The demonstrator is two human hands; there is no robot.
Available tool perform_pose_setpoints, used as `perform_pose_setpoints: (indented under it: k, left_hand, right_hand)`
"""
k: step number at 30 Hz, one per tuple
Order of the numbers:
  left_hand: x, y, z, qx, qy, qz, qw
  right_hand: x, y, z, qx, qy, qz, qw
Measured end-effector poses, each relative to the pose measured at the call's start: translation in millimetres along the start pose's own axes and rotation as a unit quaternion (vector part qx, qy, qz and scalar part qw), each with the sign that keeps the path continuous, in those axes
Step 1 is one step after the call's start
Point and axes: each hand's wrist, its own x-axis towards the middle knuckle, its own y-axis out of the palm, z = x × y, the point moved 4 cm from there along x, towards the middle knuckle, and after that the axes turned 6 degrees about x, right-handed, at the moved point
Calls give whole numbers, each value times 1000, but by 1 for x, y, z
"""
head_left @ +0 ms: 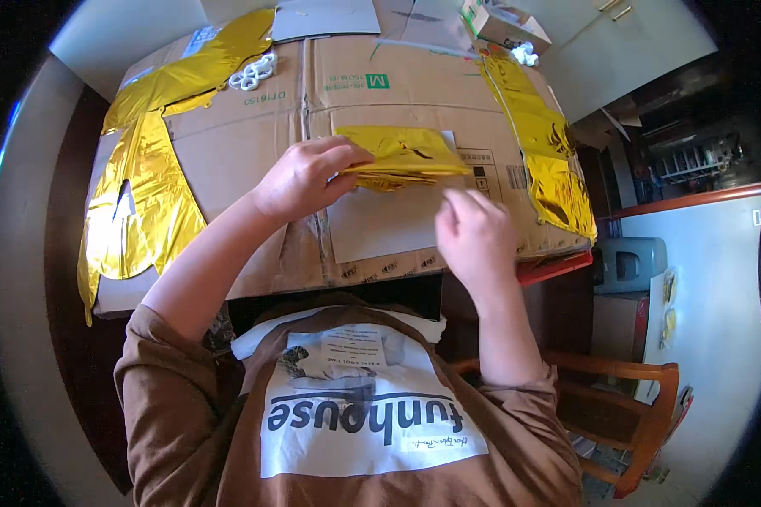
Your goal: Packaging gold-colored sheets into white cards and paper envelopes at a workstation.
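My left hand [311, 176] pinches the left end of a folded piece of shiny gold foil [402, 150] between thumb and fingers. The foil is in several layers, held just over a white sheet [380, 224] on the cardboard. Near the foil's right end, and apart from it, my right hand [475, 232] is closed with its fingers curled in. Whether anything small is inside those fingers is hidden.
Flattened cardboard [228, 156] covers the table. Large flat gold foil shapes [148, 198] lie on the left, another gold foil strip [550, 144] on the right. White rings [252, 73] sit at far left, an opened box [506, 25] at far right. A wooden chair [643, 414] stands lower right.
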Motion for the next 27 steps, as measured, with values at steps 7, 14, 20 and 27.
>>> perform_pose_setpoints:
  k: [7, 14, 20, 27]
  left_hand:
    - [-16, 15, 2, 64, 100, 64, 991]
    - [-15, 4, -14, 47, 106, 70, 991]
    - [-36, -2, -12, 59, -41, 75, 995]
    - [-41, 30, -17, 175, -70, 144, 971]
  right_hand:
    - [51, -20, -13, 170, 11, -5, 985]
    - [60, 92, -55, 45, -79, 215, 972]
    - [37, 68, -49, 52, -109, 236, 964]
    - [20, 73, -52, 33, -84, 223, 971]
